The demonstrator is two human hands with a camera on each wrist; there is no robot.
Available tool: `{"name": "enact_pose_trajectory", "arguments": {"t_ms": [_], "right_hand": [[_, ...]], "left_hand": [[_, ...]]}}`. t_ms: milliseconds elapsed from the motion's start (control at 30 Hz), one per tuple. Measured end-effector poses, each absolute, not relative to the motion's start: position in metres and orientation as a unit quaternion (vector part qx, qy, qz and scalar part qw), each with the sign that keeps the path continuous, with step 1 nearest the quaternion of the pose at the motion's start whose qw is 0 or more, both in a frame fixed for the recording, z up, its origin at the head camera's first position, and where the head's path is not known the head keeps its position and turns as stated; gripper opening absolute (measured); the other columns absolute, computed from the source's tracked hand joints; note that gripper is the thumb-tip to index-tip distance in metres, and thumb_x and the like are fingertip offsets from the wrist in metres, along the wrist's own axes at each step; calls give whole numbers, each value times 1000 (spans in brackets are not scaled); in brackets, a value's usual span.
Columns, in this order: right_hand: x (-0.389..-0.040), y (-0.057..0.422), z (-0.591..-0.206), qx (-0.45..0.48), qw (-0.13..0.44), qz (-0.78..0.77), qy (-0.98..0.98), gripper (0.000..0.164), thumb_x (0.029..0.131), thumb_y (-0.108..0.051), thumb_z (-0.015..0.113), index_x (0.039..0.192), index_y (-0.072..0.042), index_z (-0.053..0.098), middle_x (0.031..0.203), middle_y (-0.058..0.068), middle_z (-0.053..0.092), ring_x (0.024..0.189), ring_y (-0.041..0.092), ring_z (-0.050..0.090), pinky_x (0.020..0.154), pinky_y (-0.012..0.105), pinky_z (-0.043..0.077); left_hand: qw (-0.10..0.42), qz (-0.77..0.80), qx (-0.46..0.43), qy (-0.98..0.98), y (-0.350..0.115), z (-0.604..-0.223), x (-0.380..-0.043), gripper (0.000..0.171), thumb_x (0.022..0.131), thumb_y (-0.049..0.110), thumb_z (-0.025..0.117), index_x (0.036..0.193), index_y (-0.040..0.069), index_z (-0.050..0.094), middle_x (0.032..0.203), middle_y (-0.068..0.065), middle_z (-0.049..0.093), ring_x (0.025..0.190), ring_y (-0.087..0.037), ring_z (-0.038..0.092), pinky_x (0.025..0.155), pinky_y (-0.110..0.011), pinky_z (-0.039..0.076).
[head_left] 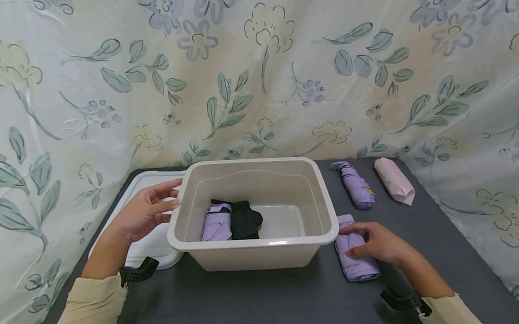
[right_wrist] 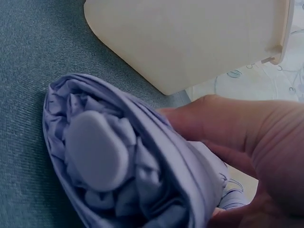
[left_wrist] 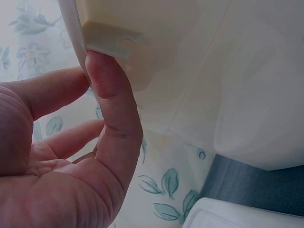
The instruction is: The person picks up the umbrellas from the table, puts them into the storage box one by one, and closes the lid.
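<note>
A purple folded umbrella (head_left: 357, 255) lies on the table just right of the beige plastic bin (head_left: 255, 255). My right hand (head_left: 375, 241) grips it from above, thumb on one side and fingers on the other. Its rounded pale handle end (right_wrist: 97, 151) faces the right wrist camera. At the bin's left rim is my left hand (head_left: 145, 212), fingers gently bent, with fingertips against the rim's outer edge. In the left wrist view one fingertip (left_wrist: 107, 71) presses below the rim by a small tab. Inside the bin, another purple folded umbrella (head_left: 217, 223) lies beside a black folded umbrella (head_left: 245, 220).
A white lid (head_left: 151, 243) lies flat at the left, partly behind the bin and left arm. Toward the back right are a third purple folded umbrella (head_left: 355, 186) and a pink wrapped bundle (head_left: 394, 180). Floral cloth (head_left: 261, 108) hangs around the dark table (head_left: 249, 304).
</note>
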State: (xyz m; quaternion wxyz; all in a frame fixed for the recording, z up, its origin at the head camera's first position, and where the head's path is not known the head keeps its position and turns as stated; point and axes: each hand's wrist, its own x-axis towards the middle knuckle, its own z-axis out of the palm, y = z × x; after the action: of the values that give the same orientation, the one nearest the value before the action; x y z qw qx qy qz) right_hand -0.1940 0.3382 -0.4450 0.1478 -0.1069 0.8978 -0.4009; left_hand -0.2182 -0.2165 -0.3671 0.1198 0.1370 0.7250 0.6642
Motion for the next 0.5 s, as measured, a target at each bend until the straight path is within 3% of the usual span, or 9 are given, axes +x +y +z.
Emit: {"name": "enact_pose_trajectory", "arguments": {"t_ms": [300, 500], "right_hand": [[-194, 336, -443, -114, 151, -392, 900, 57, 75, -17, 88, 128, -10, 70, 136, 19, 63, 114, 28, 55, 93, 38, 45], [-193, 334, -442, -106, 143, -391, 903, 57, 74, -19, 89, 127, -10, 71, 133, 18, 64, 111, 26, 56, 91, 36, 45]], "left_hand": [[120, 661, 138, 728, -216, -366, -218, 65, 101, 2, 61, 159, -1, 31, 113, -2, 64, 101, -13, 72, 82, -33, 63], [119, 659, 136, 730, -216, -365, -218, 66, 101, 3, 61, 159, -1, 30, 113, -2, 63, 101, -13, 72, 82, -33, 63]]}}
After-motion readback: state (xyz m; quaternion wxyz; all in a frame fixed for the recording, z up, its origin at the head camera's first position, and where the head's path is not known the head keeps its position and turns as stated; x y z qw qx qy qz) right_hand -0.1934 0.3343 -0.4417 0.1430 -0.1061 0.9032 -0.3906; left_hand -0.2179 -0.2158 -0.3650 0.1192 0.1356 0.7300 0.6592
